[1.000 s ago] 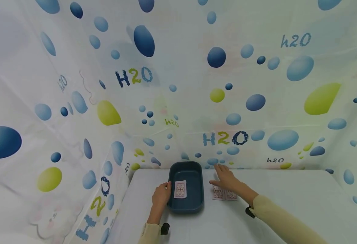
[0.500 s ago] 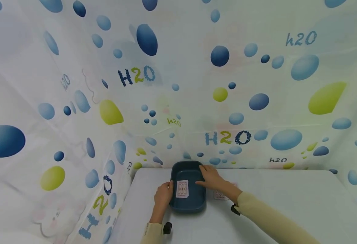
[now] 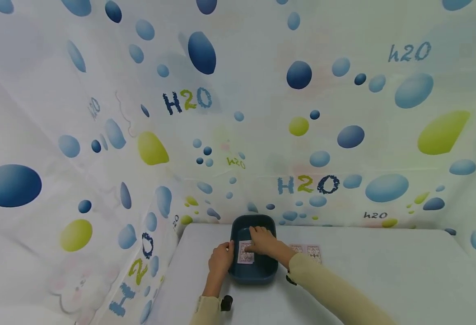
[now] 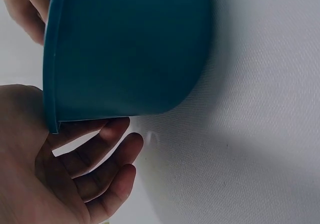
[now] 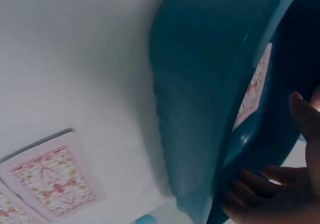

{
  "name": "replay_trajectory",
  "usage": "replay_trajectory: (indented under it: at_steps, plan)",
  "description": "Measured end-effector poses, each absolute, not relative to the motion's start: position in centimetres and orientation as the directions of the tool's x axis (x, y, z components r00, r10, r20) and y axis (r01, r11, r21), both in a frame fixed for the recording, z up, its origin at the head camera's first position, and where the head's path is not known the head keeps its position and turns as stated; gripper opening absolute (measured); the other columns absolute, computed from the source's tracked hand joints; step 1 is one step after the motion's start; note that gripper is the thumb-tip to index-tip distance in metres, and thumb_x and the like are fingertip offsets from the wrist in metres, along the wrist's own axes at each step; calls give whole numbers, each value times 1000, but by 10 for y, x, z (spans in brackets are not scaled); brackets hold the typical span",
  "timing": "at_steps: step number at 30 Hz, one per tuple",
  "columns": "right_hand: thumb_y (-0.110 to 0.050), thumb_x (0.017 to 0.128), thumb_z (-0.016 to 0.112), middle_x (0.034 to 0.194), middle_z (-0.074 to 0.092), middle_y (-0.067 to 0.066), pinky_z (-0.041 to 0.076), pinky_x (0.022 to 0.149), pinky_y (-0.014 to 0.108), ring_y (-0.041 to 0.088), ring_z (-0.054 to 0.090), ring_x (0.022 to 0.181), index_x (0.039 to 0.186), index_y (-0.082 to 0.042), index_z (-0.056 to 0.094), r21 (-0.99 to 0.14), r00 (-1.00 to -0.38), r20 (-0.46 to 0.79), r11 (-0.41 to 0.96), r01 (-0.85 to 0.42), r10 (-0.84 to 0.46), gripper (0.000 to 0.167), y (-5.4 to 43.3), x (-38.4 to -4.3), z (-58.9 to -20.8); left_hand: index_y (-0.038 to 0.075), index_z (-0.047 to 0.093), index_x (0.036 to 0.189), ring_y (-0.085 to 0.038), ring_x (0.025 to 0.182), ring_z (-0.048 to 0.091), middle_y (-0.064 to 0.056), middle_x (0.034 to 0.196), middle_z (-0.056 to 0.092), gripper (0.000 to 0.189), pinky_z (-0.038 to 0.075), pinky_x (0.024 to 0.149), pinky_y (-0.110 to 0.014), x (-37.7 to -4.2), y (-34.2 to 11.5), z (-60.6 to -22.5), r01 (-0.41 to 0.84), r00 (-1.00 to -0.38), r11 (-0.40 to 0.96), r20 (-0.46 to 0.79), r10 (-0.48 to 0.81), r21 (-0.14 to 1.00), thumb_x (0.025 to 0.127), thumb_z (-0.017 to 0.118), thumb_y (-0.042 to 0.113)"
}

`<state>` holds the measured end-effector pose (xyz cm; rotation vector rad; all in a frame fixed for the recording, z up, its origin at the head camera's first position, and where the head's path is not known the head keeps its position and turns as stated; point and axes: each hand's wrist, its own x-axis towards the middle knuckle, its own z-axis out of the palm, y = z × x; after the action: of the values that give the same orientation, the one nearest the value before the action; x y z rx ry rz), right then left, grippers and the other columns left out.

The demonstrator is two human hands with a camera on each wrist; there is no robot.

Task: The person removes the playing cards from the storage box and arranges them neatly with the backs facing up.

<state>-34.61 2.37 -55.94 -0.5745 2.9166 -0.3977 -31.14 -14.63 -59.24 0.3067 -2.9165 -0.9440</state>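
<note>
A dark teal plastic basin (image 3: 254, 274) stands on the white table. Its left rim is held by my left hand (image 3: 221, 259), thumb at the rim and fingers (image 4: 107, 176) bent along the outer wall. Inside the basin lies a red-and-white patterned playing card stack (image 3: 245, 258), partly covered by my right hand (image 3: 264, 242). That hand reaches over the right rim, thumb apart from the fingers; the right wrist view shows nothing held. Two more playing card piles, a nearer one (image 5: 57, 181) and a second (image 5: 14, 209), lie face down right of the basin.
The white table (image 3: 364, 280) ends at the back against a white curtain (image 3: 262, 149) printed with blue and green drops and H2O lettering. Another curtain side hangs close on the left. The right forearm crosses in front of the cards on the table.
My right hand has moved left from above the cards on the table, across the rim and into the basin. The left hand keeps its hold. The head view has shifted slightly.
</note>
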Motion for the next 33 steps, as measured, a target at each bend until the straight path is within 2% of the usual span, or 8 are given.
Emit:
replay_trajectory:
  at_steps: [5, 12, 19, 26, 33]
  plan:
    - [-49, 86, 76, 140, 57, 21, 43, 109, 53, 38, 55, 130, 142, -2, 50, -237, -923, -172, 924, -300, -344, 77, 5, -348, -562, 2, 71, 117, -36, 93, 72, -18, 108, 74, 43, 55, 74, -52, -311, -147, -590, -161, -980, 786, -4, -197, 596, 104, 50, 37]
    - [-48, 81, 81, 138, 56, 20, 41, 110, 54, 38, 54, 129, 140, -5, 51, -200, -922, -226, 941, -272, -314, 79, -6, -350, -568, 2, 71, 118, -38, 96, 71, -19, 110, 74, 42, 56, 77, -53, -310, -148, -589, -174, -977, 784, -7, -211, 597, 104, 50, 37]
    - [-42, 79, 85, 132, 55, 19, 43, 107, 52, 37, 54, 123, 137, -5, 53, -167, -923, -212, 942, -290, -322, 76, -5, -351, -578, 3, 72, 117, -38, 94, 72, -19, 108, 75, 42, 56, 75, -53, -309, -147, -594, -162, -978, 789, 11, -210, 593, 104, 51, 37]
    - [-36, 83, 82, 134, 54, 18, 45, 107, 51, 35, 55, 123, 137, -5, 55, -184, -911, -218, 931, -315, -351, 68, -5, -353, -578, 3, 73, 112, -36, 89, 72, -17, 103, 75, 41, 55, 71, -52, -309, -147, -595, -158, -976, 797, 32, -217, 583, 104, 52, 37]
    - [-33, 79, 87, 142, 45, 21, 49, 103, 48, 37, 51, 126, 141, -4, 50, -208, -924, -139, 922, -325, -357, 78, -7, -351, -582, 3, 72, 115, -37, 93, 72, -17, 105, 75, 42, 56, 74, -52, -309, -147, -593, -161, -977, 791, 16, -211, 591, 104, 51, 37]
